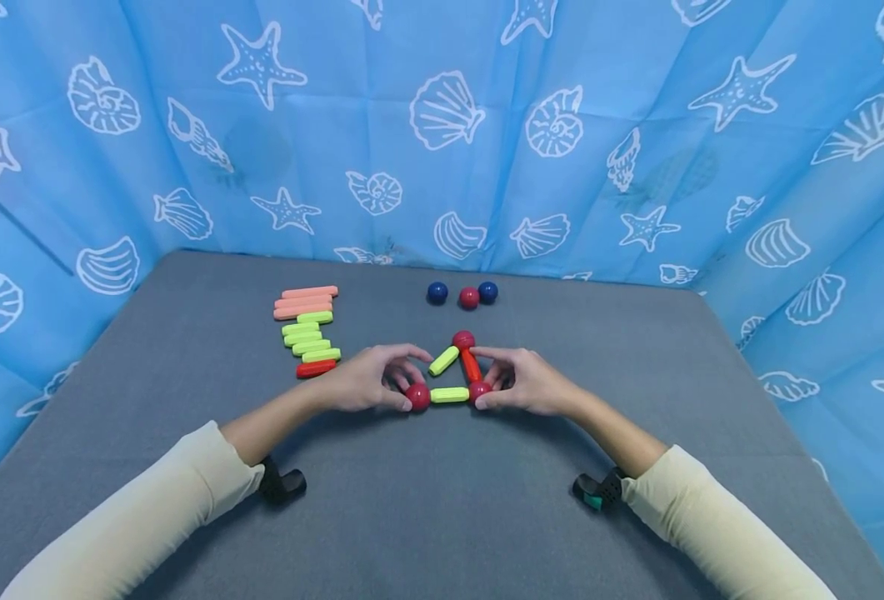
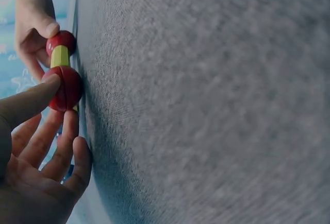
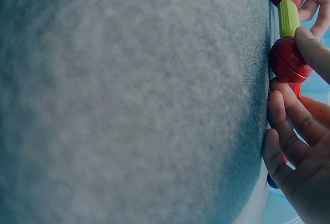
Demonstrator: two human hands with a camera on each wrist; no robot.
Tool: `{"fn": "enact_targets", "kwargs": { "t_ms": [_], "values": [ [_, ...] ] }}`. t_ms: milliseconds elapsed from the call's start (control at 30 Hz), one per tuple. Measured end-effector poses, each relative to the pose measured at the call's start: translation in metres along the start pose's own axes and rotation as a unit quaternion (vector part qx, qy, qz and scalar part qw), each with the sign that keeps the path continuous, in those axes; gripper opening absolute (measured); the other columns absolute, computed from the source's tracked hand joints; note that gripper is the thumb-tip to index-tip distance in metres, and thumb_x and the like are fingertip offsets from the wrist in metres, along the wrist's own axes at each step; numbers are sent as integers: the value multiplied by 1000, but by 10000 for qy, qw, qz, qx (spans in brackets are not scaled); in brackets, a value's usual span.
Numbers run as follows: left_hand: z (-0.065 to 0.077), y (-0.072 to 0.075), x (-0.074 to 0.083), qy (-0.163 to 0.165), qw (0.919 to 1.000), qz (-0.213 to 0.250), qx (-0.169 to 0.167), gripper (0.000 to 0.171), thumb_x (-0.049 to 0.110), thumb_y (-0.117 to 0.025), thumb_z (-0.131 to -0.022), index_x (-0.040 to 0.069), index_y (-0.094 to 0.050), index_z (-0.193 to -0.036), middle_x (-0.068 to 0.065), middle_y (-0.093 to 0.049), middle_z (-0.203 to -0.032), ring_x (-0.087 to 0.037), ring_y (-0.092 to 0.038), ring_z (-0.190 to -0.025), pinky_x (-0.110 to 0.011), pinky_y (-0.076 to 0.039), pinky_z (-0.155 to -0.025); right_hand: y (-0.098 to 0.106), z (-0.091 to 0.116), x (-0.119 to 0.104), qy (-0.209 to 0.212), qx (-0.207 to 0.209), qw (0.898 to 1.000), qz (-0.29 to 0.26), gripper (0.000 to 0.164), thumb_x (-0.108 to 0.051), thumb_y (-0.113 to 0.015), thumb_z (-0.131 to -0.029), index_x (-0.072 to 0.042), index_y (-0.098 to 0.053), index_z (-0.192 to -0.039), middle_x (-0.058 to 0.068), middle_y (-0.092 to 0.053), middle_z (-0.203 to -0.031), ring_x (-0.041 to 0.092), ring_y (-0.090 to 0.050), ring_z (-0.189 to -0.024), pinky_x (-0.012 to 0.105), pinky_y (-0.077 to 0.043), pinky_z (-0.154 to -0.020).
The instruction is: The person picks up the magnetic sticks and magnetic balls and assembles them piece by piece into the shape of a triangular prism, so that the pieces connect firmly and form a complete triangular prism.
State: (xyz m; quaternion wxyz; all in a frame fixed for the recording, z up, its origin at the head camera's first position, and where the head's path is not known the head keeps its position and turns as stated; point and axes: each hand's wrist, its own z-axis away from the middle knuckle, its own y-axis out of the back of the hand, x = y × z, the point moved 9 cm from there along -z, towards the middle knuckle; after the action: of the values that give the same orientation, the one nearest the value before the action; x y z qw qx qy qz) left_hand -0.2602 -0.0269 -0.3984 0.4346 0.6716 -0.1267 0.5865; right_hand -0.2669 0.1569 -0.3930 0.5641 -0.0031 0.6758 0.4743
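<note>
On the grey tabletop my left hand [image 1: 367,379] pinches a red ball [image 1: 417,397] between thumb and fingers. My right hand [image 1: 527,382] holds a second red ball [image 1: 477,388] by its near side, its index finger reaching toward a red rod [image 1: 471,365]. A lime rod [image 1: 450,395] spans the two balls; in the left wrist view this lime rod [image 2: 60,56] sits between them. The red rod runs from the right ball up to a third red ball [image 1: 463,339]. Another lime rod [image 1: 444,361] slants down-left from that top ball, its lower end apart from the left ball.
Behind the hands stand two blue balls [image 1: 437,292] and a red ball [image 1: 469,298]. To the left lie salmon rods [image 1: 307,302], several lime rods [image 1: 311,346] and a red rod [image 1: 317,368] in a column. A blue shell-patterned curtain [image 1: 442,167] borders the table's back and sides.
</note>
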Motion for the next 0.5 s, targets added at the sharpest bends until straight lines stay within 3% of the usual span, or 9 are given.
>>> {"fn": "enact_targets", "kwargs": {
  "t_ms": [167, 300, 500],
  "values": [
    [-5, 1, -1, 103, 9999, -15, -66, 66, 12, -74, -89, 9, -43, -147, -13, -57, -134, -23, -61, -108, -37, -52, -90, 2, 0, 0, 4, 11, 10000, 51, 76, -22, -81, -84, -2, -44, -148, 3, -67, -92, 20, -61, -83, 34, -52, -80],
    [-15, 1, -3, 238, 9991, -362, -34, 61, 27, -68, -94, 14, -44, -148, -9, -53, -140, -21, -60, -110, -39, -50, -93, 2, 0, 1, -16, 68, 9999, 120, 75, -22, -81, -84, -2, -45, -147, 2, -67, -91, 19, -61, -83, 34, -52, -79],
    [-23, 1, -4, 210, 9987, -447, 102, 64, 32, -69, -93, 13, -44, -148, -9, -55, -136, -19, -61, -106, -38, -51, -91, 0, 0, -1, 67, 145, 9998, 117, 74, -23, -82, -84, -2, -46, -145, 4, -69, -93, 19, -62, -84, 33, -54, -79]
  ]
}}
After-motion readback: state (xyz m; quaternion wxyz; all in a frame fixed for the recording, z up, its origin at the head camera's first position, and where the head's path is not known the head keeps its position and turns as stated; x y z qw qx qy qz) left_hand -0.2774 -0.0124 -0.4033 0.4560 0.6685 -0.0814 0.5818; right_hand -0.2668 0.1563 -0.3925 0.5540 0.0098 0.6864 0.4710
